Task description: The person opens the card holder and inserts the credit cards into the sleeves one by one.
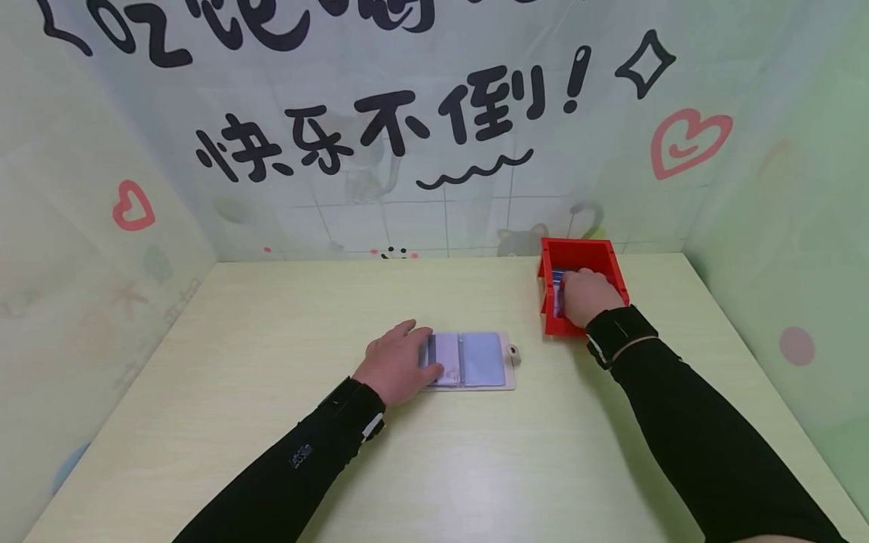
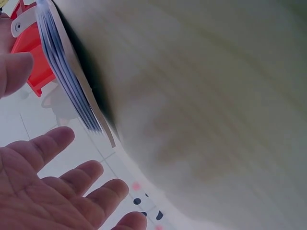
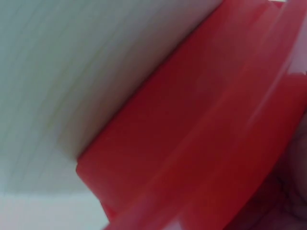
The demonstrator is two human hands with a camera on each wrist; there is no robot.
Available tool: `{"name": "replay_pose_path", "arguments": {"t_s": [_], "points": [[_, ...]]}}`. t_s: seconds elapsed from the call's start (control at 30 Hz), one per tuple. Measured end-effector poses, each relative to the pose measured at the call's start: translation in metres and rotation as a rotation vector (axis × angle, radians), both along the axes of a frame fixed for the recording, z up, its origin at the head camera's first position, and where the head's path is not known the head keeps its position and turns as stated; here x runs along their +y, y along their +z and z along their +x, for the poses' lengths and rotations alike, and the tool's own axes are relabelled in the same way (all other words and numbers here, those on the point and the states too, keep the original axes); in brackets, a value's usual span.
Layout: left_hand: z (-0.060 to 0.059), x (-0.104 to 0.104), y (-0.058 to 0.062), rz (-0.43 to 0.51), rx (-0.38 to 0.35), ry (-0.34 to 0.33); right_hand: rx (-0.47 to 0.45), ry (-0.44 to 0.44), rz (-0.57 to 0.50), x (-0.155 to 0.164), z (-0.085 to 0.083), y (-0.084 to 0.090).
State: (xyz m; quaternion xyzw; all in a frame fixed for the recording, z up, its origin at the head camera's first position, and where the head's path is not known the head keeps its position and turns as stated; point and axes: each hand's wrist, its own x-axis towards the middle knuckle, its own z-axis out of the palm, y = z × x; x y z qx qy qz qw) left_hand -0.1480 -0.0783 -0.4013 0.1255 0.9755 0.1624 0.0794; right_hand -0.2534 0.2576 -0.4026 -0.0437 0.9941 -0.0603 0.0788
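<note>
An open card holder [image 1: 475, 360] with clear pockets and a snap tab lies flat in the middle of the pale wooden table [image 1: 271, 422]. My left hand [image 1: 424, 356] rests on its left page with straight fingers. In the left wrist view the holder [image 2: 62, 72] shows edge-on, beside my spread fingers [image 2: 72, 182]. My right hand [image 1: 585, 294] reaches down into a small red bin [image 1: 582, 255] at the back right, over blue cards [image 1: 557, 292]. Its fingertips are hidden inside the bin. The right wrist view is filled by the blurred red bin wall [image 3: 201, 124].
Printed walls close the table in at the back [image 1: 434, 151], left and right. The red bin [image 2: 36, 57] stands just right of the card holder. Bare tabletop lies in front of both arms and to the left.
</note>
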Motion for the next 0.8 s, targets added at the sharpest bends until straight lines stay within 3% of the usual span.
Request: {"name": "replay_pose_path", "arguments": {"t_s": [0.8], "points": [[0.0000, 0.0019, -0.0011, -0.008, 0.013, 0.003, 0.055, -0.051, -0.042, -0.0028, 0.0021, 0.0012]]}}
